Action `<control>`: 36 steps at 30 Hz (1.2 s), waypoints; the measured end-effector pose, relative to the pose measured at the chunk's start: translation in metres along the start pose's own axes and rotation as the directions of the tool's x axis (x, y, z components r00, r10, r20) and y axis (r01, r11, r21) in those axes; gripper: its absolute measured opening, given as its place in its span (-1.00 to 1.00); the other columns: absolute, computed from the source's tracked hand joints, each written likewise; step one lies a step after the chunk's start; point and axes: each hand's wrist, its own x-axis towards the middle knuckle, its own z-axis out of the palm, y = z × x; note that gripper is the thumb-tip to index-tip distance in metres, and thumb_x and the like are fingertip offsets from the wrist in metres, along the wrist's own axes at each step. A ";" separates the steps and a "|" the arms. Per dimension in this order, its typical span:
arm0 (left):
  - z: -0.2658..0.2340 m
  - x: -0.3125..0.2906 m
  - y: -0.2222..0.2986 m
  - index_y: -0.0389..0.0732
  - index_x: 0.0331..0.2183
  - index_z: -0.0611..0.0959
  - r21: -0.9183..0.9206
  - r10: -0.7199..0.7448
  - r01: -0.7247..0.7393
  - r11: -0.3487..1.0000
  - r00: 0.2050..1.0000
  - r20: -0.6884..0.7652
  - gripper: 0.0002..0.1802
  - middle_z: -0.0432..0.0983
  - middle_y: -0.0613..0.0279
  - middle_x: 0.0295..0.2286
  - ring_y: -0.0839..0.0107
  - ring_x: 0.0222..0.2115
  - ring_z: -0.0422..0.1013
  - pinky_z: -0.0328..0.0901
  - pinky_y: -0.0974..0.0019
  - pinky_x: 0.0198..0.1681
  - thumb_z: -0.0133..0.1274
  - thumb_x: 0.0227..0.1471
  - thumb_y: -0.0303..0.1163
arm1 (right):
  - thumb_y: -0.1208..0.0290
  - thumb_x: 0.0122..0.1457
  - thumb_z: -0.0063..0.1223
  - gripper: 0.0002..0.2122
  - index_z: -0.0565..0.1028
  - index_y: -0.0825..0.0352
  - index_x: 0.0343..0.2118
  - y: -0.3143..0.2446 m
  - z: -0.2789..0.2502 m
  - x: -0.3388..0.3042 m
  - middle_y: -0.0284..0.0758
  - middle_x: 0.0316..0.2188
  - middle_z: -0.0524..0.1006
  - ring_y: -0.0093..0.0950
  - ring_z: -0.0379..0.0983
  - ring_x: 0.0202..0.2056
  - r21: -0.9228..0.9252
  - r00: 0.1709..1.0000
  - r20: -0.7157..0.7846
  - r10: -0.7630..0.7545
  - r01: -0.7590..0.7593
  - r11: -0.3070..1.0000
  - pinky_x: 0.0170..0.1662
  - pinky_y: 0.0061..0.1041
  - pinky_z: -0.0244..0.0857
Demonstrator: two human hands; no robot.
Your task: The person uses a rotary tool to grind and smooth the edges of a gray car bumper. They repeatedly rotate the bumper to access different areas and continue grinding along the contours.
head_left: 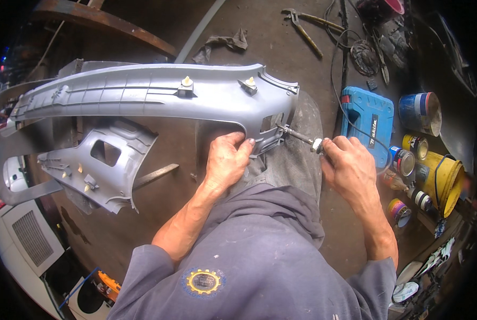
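A long grey plastic car trim panel (211,96) lies across my lap, ribbed inner side up. My left hand (229,160) grips its near edge, thumb and fingers closed beside a cutout at the right end. What looks like a soldering iron (300,135), with a metal shaft and pale collar, is in my right hand (350,165). My fingers close around its handle, which they mostly hide. The tip meets the panel, or is very close to it, by the cutout. Cream clips (187,81) stand on the panel.
A second grey trim piece (102,162) with a square opening sits at left. To the right are a blue tool case (364,120), several paint cans (404,160), a yellow container (441,181) and a dark cable (338,98). Pliers (308,32) lie on the floor ahead.
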 end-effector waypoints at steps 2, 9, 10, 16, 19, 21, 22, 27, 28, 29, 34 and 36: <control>0.000 0.001 -0.002 -0.40 -0.47 0.62 -0.010 -0.002 0.002 1.000 1.000 -0.002 -0.68 0.46 0.27 -0.66 0.57 -0.64 0.49 0.26 0.40 -0.60 0.16 0.14 -0.31 | 0.43 -0.03 0.27 -0.70 0.59 0.28 -0.17 0.000 0.001 0.001 -0.33 -0.35 0.49 -0.28 0.43 -0.29 -0.038 0.999 -0.016 -0.028 0.027 0.999 -0.24 -0.30 0.36; -0.001 0.002 -0.001 -0.39 -0.49 0.62 -0.015 -0.019 0.019 1.000 1.000 0.008 -0.69 0.47 0.29 -0.66 0.57 -0.64 0.48 0.24 0.41 -0.62 0.16 0.14 -0.32 | 0.48 -0.03 0.20 -0.73 0.56 0.31 -0.20 0.000 0.003 0.001 -0.31 -0.35 0.45 -0.32 0.37 -0.29 -0.088 0.990 -0.058 -0.129 0.123 0.988 -0.24 -0.32 0.29; -0.001 0.002 -0.001 -0.39 -0.49 0.62 -0.023 -0.015 0.015 1.000 1.000 0.009 -0.69 0.46 0.29 -0.66 0.57 -0.64 0.49 0.24 0.41 -0.62 0.16 0.14 -0.31 | 0.50 -0.02 0.16 -0.76 0.56 0.34 -0.22 0.000 0.002 0.003 -0.29 -0.37 0.44 -0.33 0.37 -0.30 -0.091 0.986 -0.075 -0.147 0.140 0.986 -0.25 -0.33 0.28; -0.001 0.003 -0.003 -0.39 -0.49 0.61 -0.045 0.005 -0.004 0.999 1.000 0.019 -0.68 0.43 0.33 -0.67 0.57 -0.64 0.48 0.23 0.42 -0.62 0.17 0.14 -0.31 | 0.48 -0.03 0.11 -0.76 0.55 0.36 -0.24 -0.003 0.003 0.006 -0.31 -0.37 0.44 -0.36 0.36 -0.30 -0.266 0.970 -0.098 -0.224 0.191 0.945 -0.26 -0.36 0.26; -0.001 0.002 -0.001 -0.38 -0.50 0.61 -0.047 -0.005 0.006 0.999 1.000 0.016 -0.68 0.41 0.35 -0.68 0.58 -0.65 0.48 0.23 0.42 -0.62 0.17 0.14 -0.30 | 0.48 -0.03 0.11 -0.76 0.55 0.38 -0.25 -0.005 0.003 0.006 -0.30 -0.38 0.43 -0.36 0.35 -0.31 -0.228 0.968 -0.082 -0.238 0.214 0.950 -0.26 -0.36 0.26; -0.001 0.003 -0.004 -0.38 -0.50 0.60 -0.035 -0.007 0.008 0.999 1.000 0.020 -0.68 0.42 0.35 -0.68 0.58 -0.65 0.47 0.23 0.43 -0.62 0.17 0.14 -0.31 | 0.47 -0.03 0.11 -0.76 0.56 0.38 -0.26 -0.006 0.001 0.008 -0.30 -0.38 0.43 -0.36 0.35 -0.31 -0.249 0.971 -0.080 -0.223 0.197 0.948 -0.27 -0.37 0.26; -0.001 0.003 -0.004 -0.38 -0.51 0.60 -0.040 -0.008 0.009 0.999 1.000 0.015 -0.68 0.42 0.34 -0.67 0.58 -0.65 0.47 0.23 0.43 -0.62 0.18 0.14 -0.31 | 0.47 -0.03 0.11 -0.77 0.56 0.38 -0.26 -0.007 0.000 0.008 -0.29 -0.38 0.44 -0.36 0.35 -0.31 -0.261 0.973 -0.080 -0.216 0.189 0.947 -0.27 -0.37 0.26; -0.001 0.003 -0.004 -0.37 -0.52 0.60 -0.048 -0.021 0.022 0.999 1.000 0.018 -0.68 0.44 0.33 -0.67 0.59 -0.65 0.47 0.24 0.43 -0.61 0.18 0.14 -0.31 | 0.47 -0.04 0.11 -0.77 0.56 0.39 -0.28 -0.009 0.000 0.008 -0.29 -0.38 0.43 -0.36 0.35 -0.32 -0.251 0.967 -0.090 -0.239 0.210 0.945 -0.27 -0.37 0.25; 0.000 0.003 -0.005 -0.37 -0.51 0.60 -0.051 -0.019 0.019 0.999 1.000 0.009 -0.69 0.44 0.33 -0.67 0.59 -0.65 0.47 0.24 0.43 -0.61 0.18 0.14 -0.31 | 0.47 -0.04 0.11 -0.78 0.56 0.39 -0.28 -0.010 -0.001 0.009 -0.29 -0.38 0.43 -0.37 0.35 -0.32 -0.254 0.966 -0.095 -0.241 0.211 0.944 -0.27 -0.37 0.25; 0.001 0.003 -0.008 -0.37 -0.51 0.60 -0.054 -0.016 0.016 0.998 1.000 -0.001 -0.69 0.45 0.32 -0.67 0.59 -0.65 0.48 0.24 0.43 -0.61 0.18 0.14 -0.31 | 0.47 -0.04 0.11 -0.78 0.56 0.38 -0.28 -0.010 -0.001 0.009 -0.29 -0.38 0.43 -0.37 0.35 -0.32 -0.256 0.966 -0.088 -0.243 0.214 0.943 -0.27 -0.38 0.25; 0.000 0.002 -0.002 -0.37 -0.50 0.61 -0.059 -0.019 0.019 0.998 1.000 0.002 -0.69 0.45 0.33 -0.67 0.59 -0.65 0.48 0.25 0.43 -0.61 0.18 0.14 -0.32 | 0.48 -0.04 0.11 -0.78 0.56 0.38 -0.28 -0.010 -0.003 0.010 -0.29 -0.39 0.43 -0.36 0.36 -0.32 -0.279 0.967 -0.092 -0.238 0.205 0.938 -0.27 -0.38 0.25; 0.000 0.002 -0.001 -0.38 -0.50 0.61 -0.063 -0.004 0.004 0.998 1.000 0.001 -0.69 0.45 0.33 -0.68 0.59 -0.65 0.49 0.24 0.43 -0.61 0.18 0.14 -0.32 | 0.48 -0.04 0.11 -0.78 0.56 0.38 -0.28 -0.009 -0.003 0.009 -0.29 -0.39 0.43 -0.36 0.36 -0.32 -0.266 0.966 -0.085 -0.245 0.215 0.940 -0.27 -0.37 0.25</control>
